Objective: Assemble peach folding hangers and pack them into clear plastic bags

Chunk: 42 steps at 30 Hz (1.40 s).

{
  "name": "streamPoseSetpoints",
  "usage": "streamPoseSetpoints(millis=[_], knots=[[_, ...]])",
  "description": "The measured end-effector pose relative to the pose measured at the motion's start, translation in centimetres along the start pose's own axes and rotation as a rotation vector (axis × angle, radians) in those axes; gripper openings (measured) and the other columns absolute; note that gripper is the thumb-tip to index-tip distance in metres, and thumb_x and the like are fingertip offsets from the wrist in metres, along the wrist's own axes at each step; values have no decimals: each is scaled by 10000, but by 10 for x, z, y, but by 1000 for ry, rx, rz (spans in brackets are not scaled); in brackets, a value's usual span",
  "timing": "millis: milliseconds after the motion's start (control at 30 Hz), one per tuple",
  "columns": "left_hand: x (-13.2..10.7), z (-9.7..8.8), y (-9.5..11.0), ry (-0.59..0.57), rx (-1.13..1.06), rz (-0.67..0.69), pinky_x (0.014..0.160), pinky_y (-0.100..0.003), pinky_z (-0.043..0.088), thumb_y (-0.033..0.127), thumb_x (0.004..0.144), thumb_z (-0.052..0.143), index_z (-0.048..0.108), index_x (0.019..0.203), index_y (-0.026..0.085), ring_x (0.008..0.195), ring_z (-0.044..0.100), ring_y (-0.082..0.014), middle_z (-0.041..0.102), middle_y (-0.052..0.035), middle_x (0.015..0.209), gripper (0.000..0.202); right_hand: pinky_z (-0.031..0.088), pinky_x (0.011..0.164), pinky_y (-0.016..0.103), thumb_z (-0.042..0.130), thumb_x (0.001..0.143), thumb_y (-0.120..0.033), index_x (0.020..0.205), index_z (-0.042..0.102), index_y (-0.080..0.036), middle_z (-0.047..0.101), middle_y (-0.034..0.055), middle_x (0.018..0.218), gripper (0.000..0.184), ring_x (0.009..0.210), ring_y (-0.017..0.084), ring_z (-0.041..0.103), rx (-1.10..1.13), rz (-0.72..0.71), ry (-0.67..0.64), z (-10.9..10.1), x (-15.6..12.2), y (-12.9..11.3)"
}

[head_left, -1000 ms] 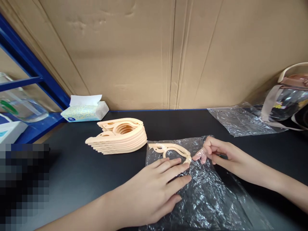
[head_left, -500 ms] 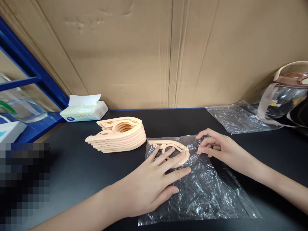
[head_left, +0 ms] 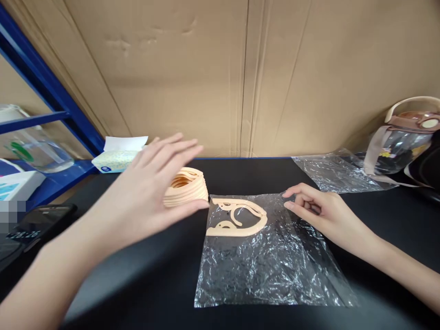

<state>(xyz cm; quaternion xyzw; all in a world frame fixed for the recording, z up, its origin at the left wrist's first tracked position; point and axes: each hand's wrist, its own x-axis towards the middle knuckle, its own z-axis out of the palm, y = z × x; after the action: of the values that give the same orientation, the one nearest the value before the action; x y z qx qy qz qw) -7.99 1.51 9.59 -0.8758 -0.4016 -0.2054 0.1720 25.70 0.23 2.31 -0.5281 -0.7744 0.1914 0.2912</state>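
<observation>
A clear plastic bag (head_left: 271,261) lies flat on the black table (head_left: 137,275), with one peach plastic hanger (head_left: 237,217) at its far left corner. My left hand (head_left: 151,192) hovers open above the table, fingers stretched toward a stack of matching peach hangers (head_left: 187,188), which it partly hides. My right hand (head_left: 316,211) rests at the bag's far right edge, fingers loosely curled on the film; I cannot tell if it pinches the film.
A tissue pack (head_left: 113,158) sits at the back left near a blue rack (head_left: 51,98). A phone (head_left: 37,224) lies at the left edge. Another clear bag (head_left: 333,174) and a water bottle with a strap (head_left: 402,142) are at the right. Cardboard (head_left: 240,73) walls the back.
My left hand lifted off the bag and hanger and moved left and up toward the stack. The bag now lies flatter, and my right hand's fingers have curled a little.
</observation>
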Motion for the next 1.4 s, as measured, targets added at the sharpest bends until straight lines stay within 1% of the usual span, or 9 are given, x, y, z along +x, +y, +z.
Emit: streamPoseSetpoints(millis=[133,233,367,633,767,933,1033,1133,1400], knots=[[-13,3,-58,-182,-40,-195,1154,-582,249,826,710,540,463,1372,221,1444,271,-381,414,-128,1512,901,351,502,265,492,942,-483,943,604,-264,496,-55,602,246,502,114,414,-19,-25,-10,-1,-2,-2],[-24,2,-81,-289,-123,-296,1132,-598,277,783,751,537,499,1341,216,1425,311,-383,416,-109,1517,819,354,501,267,486,945,-486,915,613,-264,498,-51,598,258,504,115,413,-31,-42,-8,-1,-2,-2],[-27,-1,-85,-300,-189,-325,1084,-594,365,779,708,584,541,1301,234,1346,437,-389,468,-92,1484,807,375,510,268,484,946,-494,912,623,-265,525,-42,612,270,525,121,436,-29,-53,-32,0,-1,-3],[-23,0,-80,-310,-202,-331,1102,-581,349,721,707,639,580,1203,203,1310,469,-378,481,-81,1464,720,383,514,267,489,947,-479,902,627,-269,540,-44,618,256,524,118,444,-47,-67,-15,0,-2,-3],[-15,-8,-58,-138,-210,-280,1082,-558,376,676,722,644,499,1248,183,1326,446,-372,508,-133,1417,736,384,525,270,505,942,-475,901,632,-268,536,-44,618,247,533,119,451,-8,-64,0,-1,-3,-6],[-5,5,9,153,-61,-21,1053,-493,385,541,781,693,461,1207,166,1235,497,-320,551,-159,1301,613,410,569,266,520,936,-497,942,645,-268,576,-20,693,261,629,131,527,211,-41,-22,-5,-10,-17],[-9,28,48,111,-96,74,942,-447,440,559,765,710,416,1267,156,1116,558,-311,603,-145,1202,707,410,554,257,492,935,-546,990,642,-252,579,-10,700,335,624,128,515,431,-72,-158,-6,-15,-26],[-16,48,69,4,-220,128,870,-389,459,599,780,688,368,1298,177,1033,595,-273,627,-121,1180,741,377,513,235,546,914,-524,862,626,-222,557,-19,662,317,586,106,485,546,-2,-319,-5,-16,-33],[-18,57,62,-17,-312,163,899,-401,429,719,757,639,340,1366,178,1078,570,-286,600,-118,1255,868,283,453,194,641,861,-485,792,612,-174,516,-44,596,321,517,59,444,710,189,-501,-3,-9,-26]])
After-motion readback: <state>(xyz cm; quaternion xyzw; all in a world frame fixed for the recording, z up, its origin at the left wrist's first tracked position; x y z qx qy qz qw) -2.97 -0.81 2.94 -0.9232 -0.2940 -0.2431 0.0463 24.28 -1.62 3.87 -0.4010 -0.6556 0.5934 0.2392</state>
